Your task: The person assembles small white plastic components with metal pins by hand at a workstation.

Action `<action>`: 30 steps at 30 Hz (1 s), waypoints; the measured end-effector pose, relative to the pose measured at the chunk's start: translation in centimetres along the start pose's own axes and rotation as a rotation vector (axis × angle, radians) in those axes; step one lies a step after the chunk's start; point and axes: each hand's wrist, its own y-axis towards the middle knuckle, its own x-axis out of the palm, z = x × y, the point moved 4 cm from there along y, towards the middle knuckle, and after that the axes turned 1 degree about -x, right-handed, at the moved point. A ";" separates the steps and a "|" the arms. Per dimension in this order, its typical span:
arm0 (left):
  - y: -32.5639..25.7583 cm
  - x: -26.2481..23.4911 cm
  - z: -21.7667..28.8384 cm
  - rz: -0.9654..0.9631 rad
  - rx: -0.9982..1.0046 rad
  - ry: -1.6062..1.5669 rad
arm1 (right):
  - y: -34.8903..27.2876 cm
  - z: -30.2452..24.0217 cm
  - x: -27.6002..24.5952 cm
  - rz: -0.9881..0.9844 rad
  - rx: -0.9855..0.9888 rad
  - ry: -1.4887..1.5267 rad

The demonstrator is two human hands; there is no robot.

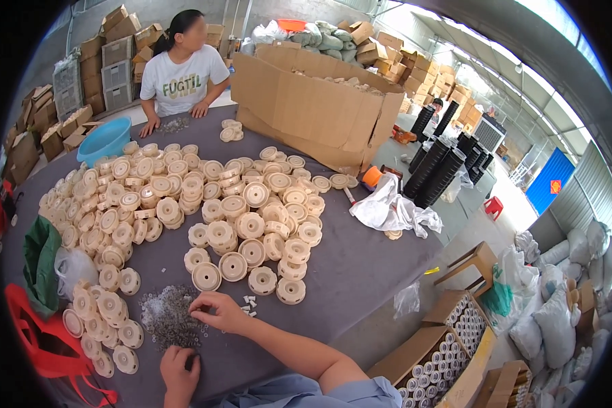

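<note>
Head view: clock read from its centre.
Right hand [217, 311]: towards seven, over the right part of the grey heap — thumb and fingertips curled toward each other; anything pinched between them, cannot tell.
Left hand [180, 372]: also towards seven, nearer the body, at the heap's lower edge, fingers bent inward; contents hidden, cannot tell.
Grey heap [164, 314]: between seven and eight, loose on the table, made of many tiny pieces, too small to make out singly.
White bits [249, 306]: at seven, a small scatter just beside the right wrist.
Cream wheels [192, 185]: piled from eight round to eleven, with a smaller group left of the grey heap.
Table [360, 279]: dark grey top, under all of these.
Co-worker [183, 81]: between ten and eleven, at the far edge, hands on the tabletop.
Blue basin [105, 139]: between nine and ten — beside the wheels.
Large carton [313, 109]: at twelve, on the table.
White cloth [391, 207]: at three, crumpled.
Black columns [436, 170]: near two, beyond the cloth.
</note>
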 end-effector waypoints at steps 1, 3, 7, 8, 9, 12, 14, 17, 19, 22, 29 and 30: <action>0.0 0.1 0.0 0.001 0.001 0.000 | 0.0 0.1 0.0 0.003 0.012 0.010; -0.1 0.1 -0.3 0.001 -0.008 -0.032 | 0.0 0.2 0.0 0.004 0.005 0.016; -0.1 -1.4 -0.9 0.121 -0.027 -0.030 | 0.0 -0.2 -0.1 0.003 -0.014 0.027; 0.0 -2.0 -1.5 0.217 -0.086 0.028 | 0.0 -0.2 0.0 0.001 -0.012 0.031; 0.0 -2.6 -2.0 0.313 -0.145 0.087 | 0.0 -0.2 0.0 -0.001 -0.014 0.019; 0.2 -2.6 -3.3 0.218 -0.170 0.085 | -0.1 -0.1 0.2 -0.012 -0.010 -0.002; 0.0 -2.4 -4.2 0.185 -0.171 0.064 | -0.1 0.1 0.3 -0.022 -0.003 -0.010; -0.1 -2.2 -4.2 0.159 -0.171 0.041 | -0.1 0.2 0.3 -0.032 0.013 -0.010; 0.1 -2.5 -3.4 0.165 -0.169 0.038 | -0.2 0.3 0.1 -0.020 0.021 0.008; 0.2 -2.7 -2.1 0.148 -0.116 0.068 | -0.1 0.4 0.1 -0.022 0.017 0.015; -0.5 -2.7 -2.7 0.175 -0.155 0.085 | 0.1 -0.3 0.2 -0.020 0.062 0.014; -0.3 -2.6 -2.6 0.152 -0.166 0.069 | -0.1 -0.3 0.2 -0.042 0.057 0.027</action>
